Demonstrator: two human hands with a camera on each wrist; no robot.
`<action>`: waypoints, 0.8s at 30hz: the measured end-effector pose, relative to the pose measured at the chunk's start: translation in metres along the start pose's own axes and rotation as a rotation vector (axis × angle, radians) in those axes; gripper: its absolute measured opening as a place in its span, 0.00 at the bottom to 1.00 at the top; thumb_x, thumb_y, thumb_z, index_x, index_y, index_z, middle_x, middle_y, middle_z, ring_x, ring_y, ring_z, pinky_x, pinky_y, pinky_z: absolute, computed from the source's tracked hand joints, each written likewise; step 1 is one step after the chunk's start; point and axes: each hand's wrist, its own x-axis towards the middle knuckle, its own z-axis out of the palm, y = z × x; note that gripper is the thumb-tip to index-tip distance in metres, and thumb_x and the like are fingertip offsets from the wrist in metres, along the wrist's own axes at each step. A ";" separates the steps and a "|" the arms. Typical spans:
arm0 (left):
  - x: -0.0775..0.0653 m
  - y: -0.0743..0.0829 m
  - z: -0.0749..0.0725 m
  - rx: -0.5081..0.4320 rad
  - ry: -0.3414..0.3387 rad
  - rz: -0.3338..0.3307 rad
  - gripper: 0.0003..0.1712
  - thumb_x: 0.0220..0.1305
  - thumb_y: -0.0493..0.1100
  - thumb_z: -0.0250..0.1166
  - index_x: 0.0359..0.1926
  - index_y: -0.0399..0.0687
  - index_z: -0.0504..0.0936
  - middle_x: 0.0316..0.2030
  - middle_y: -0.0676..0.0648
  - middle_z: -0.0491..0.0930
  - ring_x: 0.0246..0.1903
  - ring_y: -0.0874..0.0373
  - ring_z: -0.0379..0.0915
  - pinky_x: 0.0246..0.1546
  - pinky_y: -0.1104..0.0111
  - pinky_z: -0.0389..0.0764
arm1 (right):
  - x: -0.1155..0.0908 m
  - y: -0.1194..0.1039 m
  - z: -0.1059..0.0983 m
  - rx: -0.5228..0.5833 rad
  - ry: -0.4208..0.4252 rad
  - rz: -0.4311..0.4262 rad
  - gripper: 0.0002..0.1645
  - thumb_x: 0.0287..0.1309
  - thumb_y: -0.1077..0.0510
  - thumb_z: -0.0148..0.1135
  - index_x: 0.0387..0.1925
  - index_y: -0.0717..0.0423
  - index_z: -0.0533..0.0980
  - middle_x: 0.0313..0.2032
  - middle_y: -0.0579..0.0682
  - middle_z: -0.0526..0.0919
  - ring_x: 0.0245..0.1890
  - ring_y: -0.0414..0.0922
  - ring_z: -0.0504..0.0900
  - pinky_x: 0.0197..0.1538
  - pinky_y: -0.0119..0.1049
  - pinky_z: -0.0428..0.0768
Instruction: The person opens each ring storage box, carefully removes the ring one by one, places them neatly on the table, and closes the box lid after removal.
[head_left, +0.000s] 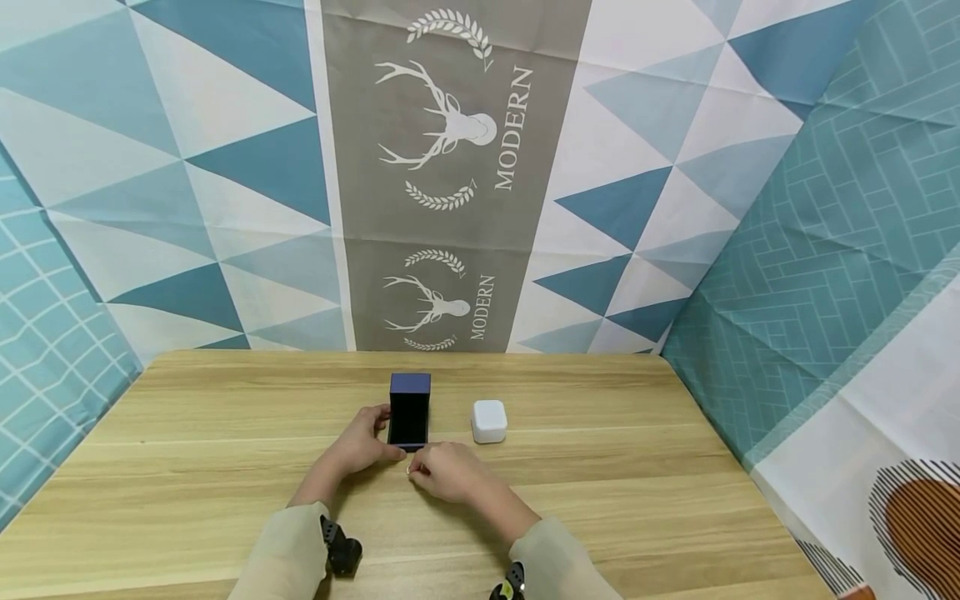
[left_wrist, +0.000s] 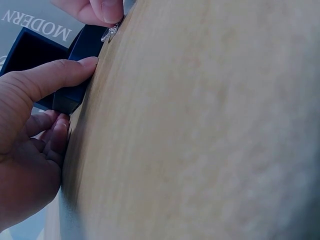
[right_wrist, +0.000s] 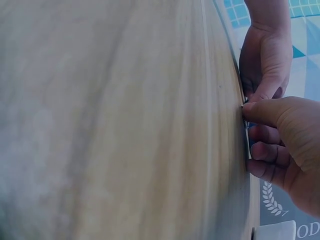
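Note:
A dark blue ring box point(head_left: 410, 383) stands on the table with its lid raised and a black inside facing me. My left hand point(head_left: 360, 442) grips it from the left, thumb at the front edge and fingers along the side. Just in front of the box, my right hand point(head_left: 452, 472) pinches a small silver ring point(left_wrist: 110, 34) between thumb and forefinger. The ring's sparkling stones show in the left wrist view, close to the tabletop. In the right wrist view the right fingers point(right_wrist: 270, 155) curl beneath the thumb and mostly hide the ring.
A small white rounded box point(head_left: 489, 421) stands on the wooden table point(head_left: 637, 467), right of the ring box. Patterned cloth point(head_left: 255, 167) hangs behind the table's back edge and at both sides. Each wrist wears a black camera point(head_left: 343, 554).

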 end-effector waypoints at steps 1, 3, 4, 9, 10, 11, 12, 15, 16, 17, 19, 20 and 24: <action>0.000 0.000 0.000 0.000 0.000 0.001 0.51 0.43 0.38 0.74 0.65 0.25 0.58 0.60 0.29 0.63 0.58 0.37 0.64 0.60 0.49 0.68 | 0.000 0.000 0.000 0.015 -0.002 0.008 0.08 0.60 0.51 0.59 0.33 0.44 0.83 0.30 0.35 0.84 0.30 0.28 0.78 0.32 0.20 0.74; 0.000 0.000 0.000 0.001 0.001 0.000 0.51 0.43 0.38 0.74 0.65 0.25 0.58 0.60 0.29 0.63 0.58 0.37 0.64 0.60 0.49 0.69 | 0.001 0.000 0.001 0.034 -0.002 0.020 0.08 0.60 0.51 0.59 0.32 0.44 0.83 0.29 0.35 0.84 0.29 0.28 0.77 0.32 0.20 0.74; 0.000 0.000 0.000 0.003 0.001 0.001 0.51 0.43 0.38 0.74 0.65 0.25 0.58 0.60 0.29 0.64 0.58 0.37 0.64 0.60 0.50 0.69 | 0.001 0.000 0.001 0.044 -0.002 0.025 0.08 0.60 0.51 0.59 0.32 0.44 0.83 0.29 0.35 0.83 0.29 0.27 0.77 0.32 0.20 0.73; 0.001 0.000 -0.001 -0.001 -0.003 0.002 0.51 0.42 0.38 0.74 0.64 0.25 0.58 0.59 0.29 0.64 0.58 0.37 0.64 0.60 0.50 0.69 | 0.001 0.000 0.002 0.068 0.000 0.036 0.08 0.60 0.51 0.60 0.32 0.45 0.83 0.28 0.35 0.83 0.27 0.27 0.75 0.31 0.19 0.72; 0.000 0.000 -0.001 -0.004 -0.004 0.001 0.51 0.42 0.38 0.75 0.64 0.25 0.58 0.59 0.29 0.63 0.58 0.37 0.64 0.60 0.50 0.69 | 0.001 0.000 0.002 0.067 0.003 0.035 0.08 0.60 0.50 0.60 0.32 0.45 0.83 0.28 0.35 0.83 0.27 0.27 0.75 0.31 0.19 0.72; 0.000 0.001 -0.001 -0.009 -0.005 0.000 0.51 0.42 0.38 0.75 0.64 0.25 0.58 0.59 0.29 0.63 0.58 0.37 0.64 0.60 0.50 0.69 | 0.001 0.000 0.002 0.066 0.005 0.034 0.08 0.60 0.50 0.60 0.32 0.45 0.83 0.28 0.35 0.83 0.27 0.27 0.75 0.31 0.19 0.72; -0.001 0.001 -0.001 -0.013 -0.006 0.000 0.51 0.42 0.38 0.75 0.64 0.25 0.58 0.59 0.29 0.63 0.58 0.37 0.64 0.59 0.50 0.69 | 0.001 0.000 0.002 0.063 0.007 0.033 0.08 0.60 0.50 0.60 0.32 0.44 0.83 0.28 0.35 0.83 0.28 0.27 0.75 0.31 0.19 0.72; -0.002 0.002 -0.001 -0.021 -0.010 -0.001 0.51 0.42 0.38 0.75 0.64 0.25 0.58 0.59 0.29 0.63 0.58 0.37 0.64 0.59 0.50 0.69 | 0.001 0.001 0.002 0.061 0.013 0.033 0.08 0.59 0.50 0.60 0.32 0.44 0.83 0.28 0.35 0.83 0.28 0.26 0.75 0.31 0.19 0.72; -0.002 0.002 -0.001 -0.023 -0.010 -0.002 0.51 0.42 0.37 0.75 0.64 0.25 0.58 0.59 0.29 0.63 0.58 0.37 0.64 0.59 0.50 0.69 | 0.001 0.001 0.002 0.062 0.016 0.032 0.08 0.59 0.50 0.60 0.32 0.44 0.83 0.28 0.34 0.83 0.28 0.26 0.75 0.31 0.19 0.72; -0.002 0.002 -0.001 -0.023 -0.010 -0.003 0.51 0.42 0.37 0.75 0.64 0.25 0.58 0.59 0.29 0.63 0.58 0.37 0.64 0.59 0.50 0.69 | 0.001 0.001 0.002 0.067 0.017 0.033 0.08 0.59 0.50 0.60 0.32 0.44 0.83 0.28 0.35 0.83 0.27 0.26 0.74 0.31 0.19 0.71; -0.002 0.002 -0.001 -0.017 -0.009 -0.004 0.51 0.42 0.37 0.75 0.64 0.25 0.58 0.59 0.29 0.63 0.57 0.37 0.64 0.59 0.50 0.69 | 0.001 0.002 0.002 0.076 0.022 0.034 0.07 0.59 0.50 0.60 0.32 0.44 0.83 0.27 0.35 0.83 0.26 0.26 0.74 0.30 0.19 0.70; -0.001 0.002 -0.001 -0.014 -0.009 -0.006 0.51 0.42 0.37 0.75 0.64 0.25 0.58 0.59 0.29 0.63 0.57 0.37 0.64 0.59 0.50 0.69 | 0.001 0.002 0.002 0.080 0.024 0.035 0.07 0.59 0.50 0.60 0.32 0.44 0.83 0.27 0.35 0.82 0.26 0.26 0.73 0.30 0.18 0.70; 0.000 0.001 -0.001 0.006 -0.001 -0.005 0.50 0.42 0.37 0.74 0.64 0.25 0.58 0.59 0.30 0.64 0.57 0.39 0.65 0.58 0.50 0.70 | 0.000 0.003 0.001 0.093 0.050 0.028 0.07 0.59 0.50 0.60 0.32 0.44 0.82 0.25 0.35 0.80 0.23 0.26 0.70 0.27 0.18 0.66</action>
